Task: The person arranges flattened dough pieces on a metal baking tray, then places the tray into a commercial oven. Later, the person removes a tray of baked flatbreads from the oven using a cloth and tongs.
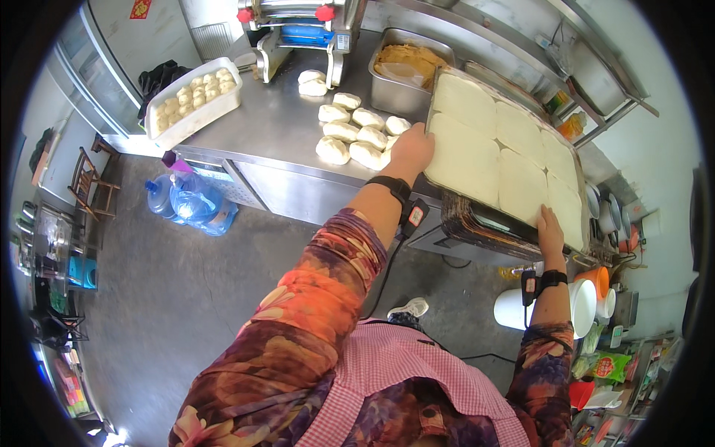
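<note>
- My left grip (413,151) and right grip (551,232) clasp the dough tray (465,197) by its edges.
- I judge this step as steadying.
- Next move calls for level support.

Orange-and-purple floral sleeves (309,290), pink checked apron (424,357), black wristbands (393,186) (one trailing cable)

Tabletop (268,138): grey metal, smooth, semi-gloss. Deep pan (402,97) at tabletop's back: bare metal, shiny. Tub (205,124) on tabletop's L end: white plastic, smooth. Dough lumps (341,131) mid-tabletop: smooth, soft sheen. Dough sheets (468,149) at tabletop's R end: smooth, matt; tray (477,203) under 'em: dark, looks like metal. Jugs (201,205) below tabletop, L side: see-thru blue plastic, glossy. Chair (89,182) L of tabletop: brown wood. Apron (357,354) & sleeve (298,305) in front of tabletop: cloth, apron matt.
</note>
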`<state>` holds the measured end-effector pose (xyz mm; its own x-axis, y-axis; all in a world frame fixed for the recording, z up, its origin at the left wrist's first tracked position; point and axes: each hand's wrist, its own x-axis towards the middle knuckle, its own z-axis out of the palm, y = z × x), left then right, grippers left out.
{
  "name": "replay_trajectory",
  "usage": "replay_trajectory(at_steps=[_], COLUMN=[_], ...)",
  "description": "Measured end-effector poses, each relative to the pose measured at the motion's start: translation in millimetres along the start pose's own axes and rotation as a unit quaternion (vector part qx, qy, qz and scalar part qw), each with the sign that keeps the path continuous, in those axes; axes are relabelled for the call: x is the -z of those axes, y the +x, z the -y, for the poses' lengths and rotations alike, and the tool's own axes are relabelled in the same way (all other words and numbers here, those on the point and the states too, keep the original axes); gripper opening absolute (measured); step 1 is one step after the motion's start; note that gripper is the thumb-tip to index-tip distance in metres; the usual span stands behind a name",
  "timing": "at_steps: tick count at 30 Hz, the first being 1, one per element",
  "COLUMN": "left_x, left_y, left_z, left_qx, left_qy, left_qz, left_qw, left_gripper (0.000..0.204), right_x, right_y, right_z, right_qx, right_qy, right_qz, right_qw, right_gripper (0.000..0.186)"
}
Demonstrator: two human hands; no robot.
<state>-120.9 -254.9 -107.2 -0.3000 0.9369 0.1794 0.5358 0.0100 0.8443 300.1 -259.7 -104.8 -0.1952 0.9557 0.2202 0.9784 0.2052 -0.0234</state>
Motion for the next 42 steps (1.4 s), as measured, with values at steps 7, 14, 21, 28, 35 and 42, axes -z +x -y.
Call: replay_trajectory(at_steps=[7,14,21,28,35,42], left_x=[-5,-8,-5,-5,-3,0], left_y=[6,16,17,19,23,31], left_z=[6,15,15,17,27,41], left_qx=[0.003,-0.031,-0.035,-0.044,-0.053,-0.022], left_qy=[-0.001,0.016,0.019,0.024,0.035,0.044], left_qz=[-0.001,0.017,0.015,0.012,0.01,0.026], left_qw=[1.0,0.999,0.999,0.999,0.998,0.998], left_gripper=[0.039,0.041,0.043,0.043,0.043,0.046], right_x=[-8,-12,5,5,4,19], right_y=[1,-1,-5,-7,-9,-15], right_z=[-5,0,23,28,30,33], right_qx=[0.021,0.049,-0.041,-0.05,-0.039,-0.052], right_qy=[-0.038,-0.086,-0.043,-0.038,-0.043,0.029], right_qz=[-0.028,-0.08,-0.073,-0.095,-0.133,-0.096], right_qw=[0.999,0.992,0.996,0.993,0.989,0.994], right_gripper=[0.043,0.04,0.04,0.039,0.035,0.044])
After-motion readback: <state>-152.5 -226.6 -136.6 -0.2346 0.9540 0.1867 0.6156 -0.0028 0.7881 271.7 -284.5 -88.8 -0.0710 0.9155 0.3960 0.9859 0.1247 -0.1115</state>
